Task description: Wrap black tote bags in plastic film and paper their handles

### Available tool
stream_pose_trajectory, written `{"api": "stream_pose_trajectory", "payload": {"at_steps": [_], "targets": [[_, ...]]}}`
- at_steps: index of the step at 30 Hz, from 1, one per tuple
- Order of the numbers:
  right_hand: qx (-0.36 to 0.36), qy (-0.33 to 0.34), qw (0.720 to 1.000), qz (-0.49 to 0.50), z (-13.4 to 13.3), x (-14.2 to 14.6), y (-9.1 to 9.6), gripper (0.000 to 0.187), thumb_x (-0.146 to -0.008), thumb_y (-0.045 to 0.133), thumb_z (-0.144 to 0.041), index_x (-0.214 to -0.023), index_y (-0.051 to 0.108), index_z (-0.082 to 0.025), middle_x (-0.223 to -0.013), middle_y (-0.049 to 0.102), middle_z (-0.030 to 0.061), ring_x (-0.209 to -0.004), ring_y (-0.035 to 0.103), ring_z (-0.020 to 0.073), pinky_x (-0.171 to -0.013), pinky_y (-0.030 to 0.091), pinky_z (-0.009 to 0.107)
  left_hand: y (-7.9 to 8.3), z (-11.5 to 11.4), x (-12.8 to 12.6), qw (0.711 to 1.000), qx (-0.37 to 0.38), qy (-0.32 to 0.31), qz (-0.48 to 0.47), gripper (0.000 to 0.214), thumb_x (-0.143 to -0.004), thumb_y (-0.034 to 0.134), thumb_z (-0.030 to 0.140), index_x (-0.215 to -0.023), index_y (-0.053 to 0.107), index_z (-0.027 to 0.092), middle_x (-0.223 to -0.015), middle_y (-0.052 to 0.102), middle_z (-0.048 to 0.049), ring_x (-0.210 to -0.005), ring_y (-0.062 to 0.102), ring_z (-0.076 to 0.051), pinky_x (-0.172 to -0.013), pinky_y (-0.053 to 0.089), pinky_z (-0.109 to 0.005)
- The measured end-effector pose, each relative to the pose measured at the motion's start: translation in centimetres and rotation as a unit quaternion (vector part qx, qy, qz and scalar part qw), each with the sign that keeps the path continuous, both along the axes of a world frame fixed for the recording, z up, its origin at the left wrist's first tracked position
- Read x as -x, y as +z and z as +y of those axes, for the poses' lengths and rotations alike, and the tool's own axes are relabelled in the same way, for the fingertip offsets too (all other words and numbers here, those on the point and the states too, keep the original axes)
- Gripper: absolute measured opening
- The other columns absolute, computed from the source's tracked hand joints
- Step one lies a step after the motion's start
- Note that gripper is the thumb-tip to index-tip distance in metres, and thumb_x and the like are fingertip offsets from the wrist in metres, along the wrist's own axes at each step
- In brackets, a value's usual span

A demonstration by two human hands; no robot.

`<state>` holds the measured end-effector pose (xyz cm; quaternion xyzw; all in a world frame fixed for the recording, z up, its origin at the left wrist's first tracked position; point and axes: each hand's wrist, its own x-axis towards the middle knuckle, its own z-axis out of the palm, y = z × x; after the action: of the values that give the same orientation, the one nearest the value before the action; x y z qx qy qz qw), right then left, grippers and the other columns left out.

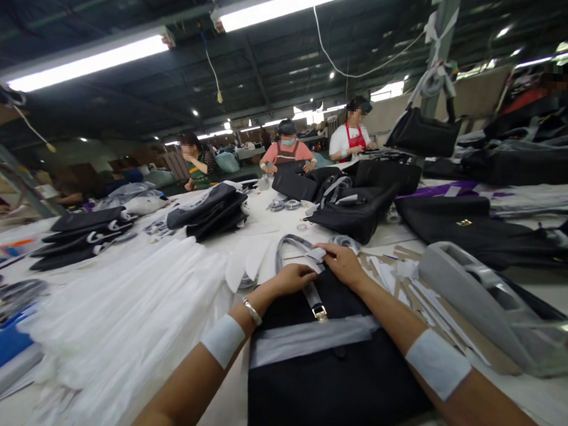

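A black handbag (335,379) lies in front of me, its top pointing away. A translucent wrapping strip (314,340) crosses its front below a gold buckle (320,314). The wrapped handle (292,239) loops out beyond the top edge. My left hand (291,280) is closed at the left of the bag's top edge, beside the strap; its fingertips are partly hidden. On the other side my right hand (343,264) pinches the top edge close to a small white piece of wrapping (316,254) at the handle's end.
A heap of white sheets (135,319) spreads to the left. Stacked black bags (211,211) lie beyond it. At right stand a grey tape dispenser (482,298) and cardboard strips (451,328). More black bags (357,205) cover the far table, where co-workers (288,151) sit.
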<state>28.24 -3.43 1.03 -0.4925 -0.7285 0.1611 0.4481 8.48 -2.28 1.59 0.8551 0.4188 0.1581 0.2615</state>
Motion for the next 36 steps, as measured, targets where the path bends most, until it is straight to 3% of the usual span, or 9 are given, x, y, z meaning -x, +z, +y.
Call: {"api": "stream_pose_trajectory", "payload": {"at_steps": [4, 8, 10, 13, 20, 27, 32, 36], "targets": [[0.025, 0.053, 0.994, 0.088, -0.4, 0.4, 0.7, 0.03, -0.09, 0.054, -0.041, -0.109, 0.069, -0.022, -0.101, 0.076, 0.0048, -0.092, 0.071, 0.0239, -0.088, 0.054, 0.038, -1.4, -0.7, -0.6, 1.0, 0.002, 0.017, -0.006, 0.034, -0.085, 0.063, 0.044, -0.103, 0.073, 0.017, -0.101, 0.076, -0.006, -0.091, 0.069, -0.022, -0.084, 0.051, -0.031], [0.06, 0.073, 0.984, 0.153, -0.6, 0.7, 0.8, 0.044, -0.093, 0.048, -0.046, -0.129, 0.05, -0.02, -0.088, 0.076, 0.0037, -0.064, 0.068, 0.0186, -0.069, 0.054, 0.032, -2.4, -1.2, -0.5, 0.999, -0.007, 0.033, -0.02, 0.034, -0.084, 0.063, 0.04, -0.106, 0.071, 0.014, -0.1, 0.075, -0.0073, -0.089, 0.068, -0.022, -0.082, 0.052, -0.032], [0.051, 0.042, 0.994, 0.091, -0.6, 0.9, 0.7, 0.042, -0.095, 0.043, -0.044, -0.129, 0.048, -0.02, -0.082, 0.075, 0.0018, -0.056, 0.064, 0.0163, -0.066, 0.051, 0.03, -2.6, -1.5, -0.3, 0.999, -0.019, 0.026, -0.03, 0.03, -0.086, 0.06, 0.033, -0.109, 0.069, 0.016, -0.103, 0.074, -0.0061, -0.091, 0.068, -0.02, -0.083, 0.052, -0.029], [0.046, 0.02, 0.999, -0.018, -0.3, 1.1, 0.7, 0.033, -0.093, 0.043, -0.043, -0.112, 0.059, -0.021, -0.076, 0.074, 0.0005, -0.055, 0.062, 0.016, -0.066, 0.048, 0.029, -2.7, -2.0, -0.2, 0.998, -0.049, 0.022, -0.039, 0.028, -0.086, 0.059, 0.029, -0.11, 0.069, 0.018, -0.106, 0.074, -0.0053, -0.093, 0.067, -0.02, -0.085, 0.052, -0.03], [0.055, 0.035, 0.986, -0.155, 2.0, 0.5, 2.2, 0.021, -0.081, 0.058, -0.034, -0.086, 0.075, -0.023, -0.086, 0.076, 0.0042, -0.08, 0.067, 0.0229, -0.076, 0.047, 0.032, -2.4, -2.7, 0.1, 0.991, -0.122, 0.032, -0.047, 0.024, -0.085, 0.06, 0.028, -0.105, 0.07, 0.02, -0.103, 0.072, -0.0063, -0.095, 0.065, -0.022, -0.09, 0.051, -0.033], [0.142, 0.102, 0.94, -0.293, 5.3, 0.9, 5.0, 0.004, -0.062, 0.076, -0.032, -0.062, 0.076, -0.028, -0.069, 0.075, 0.0013, -0.07, 0.068, 0.0211, -0.065, 0.047, 0.027, -2.4, -3.4, 0.2, 0.985, -0.158, 0.048, -0.038, 0.021, -0.089, 0.056, 0.028, -0.105, 0.068, 0.022, -0.099, 0.067, -0.0065, -0.093, 0.064, -0.023, -0.084, 0.051, -0.033], [0.22, 0.157, 0.888, -0.372, 7.5, 1.9, 6.9, 0.01, -0.052, 0.08, -0.034, -0.055, 0.073, -0.026, -0.056, 0.07, -0.0019, -0.055, 0.063, 0.0165, -0.059, 0.047, 0.027, -2.4, -3.4, 0.2, 0.976, -0.203, 0.054, -0.048, 0.016, -0.09, 0.057, 0.027, -0.101, 0.067, 0.022, -0.107, 0.064, -0.0072, -0.103, 0.06, -0.023, -0.086, 0.051, -0.032], [0.271, 0.184, 0.846, -0.421, 8.3, 3.0, 7.6, 0.011, -0.051, 0.08, -0.031, -0.057, 0.074, -0.025, -0.056, 0.069, -0.0028, -0.054, 0.061, 0.0153, -0.06, 0.048, 0.027, -2.5, -3.3, 0.2, 0.97, -0.223, 0.057, -0.081, 0.012, -0.09, 0.059, 0.025, -0.095, 0.067, 0.02, -0.117, 0.062, -0.0072, -0.113, 0.056, -0.024, -0.094, 0.049, -0.032]]}}
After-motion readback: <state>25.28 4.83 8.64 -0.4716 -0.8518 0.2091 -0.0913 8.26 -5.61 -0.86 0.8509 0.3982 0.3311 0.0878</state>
